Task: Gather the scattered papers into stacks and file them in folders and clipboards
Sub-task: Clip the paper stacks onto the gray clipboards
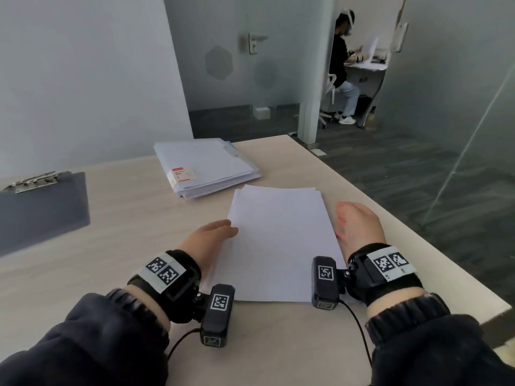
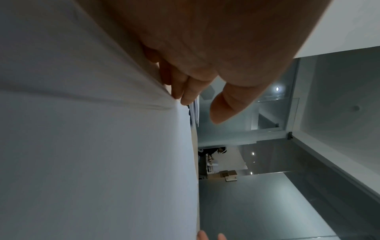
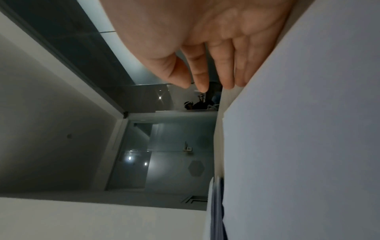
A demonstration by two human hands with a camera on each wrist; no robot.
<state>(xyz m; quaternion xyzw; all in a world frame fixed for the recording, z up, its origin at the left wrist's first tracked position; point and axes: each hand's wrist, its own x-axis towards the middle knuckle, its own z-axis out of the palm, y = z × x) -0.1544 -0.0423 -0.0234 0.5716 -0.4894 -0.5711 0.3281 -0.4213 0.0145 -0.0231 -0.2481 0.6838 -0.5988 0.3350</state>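
Note:
A stack of white papers (image 1: 278, 240) lies on the pale wooden table (image 1: 125, 232) in front of me, its top sheets slightly fanned at the far edge. My left hand (image 1: 223, 229) rests against the stack's left edge; in the left wrist view its fingers (image 2: 185, 92) press the papers (image 2: 92, 146) and the thumb stands apart. My right hand (image 1: 348, 218) stands on its side against the right edge, with straight fingers (image 3: 228, 73) along the papers (image 3: 308, 146). Neither hand grips anything.
A pile of translucent folders (image 1: 206, 165) with a red-and-white label lies just beyond the papers. A dark clipboard (image 1: 41, 210) with a metal clip sits at the far left. The table's right edge runs close to my right wrist. Another person sits at a desk in the far room.

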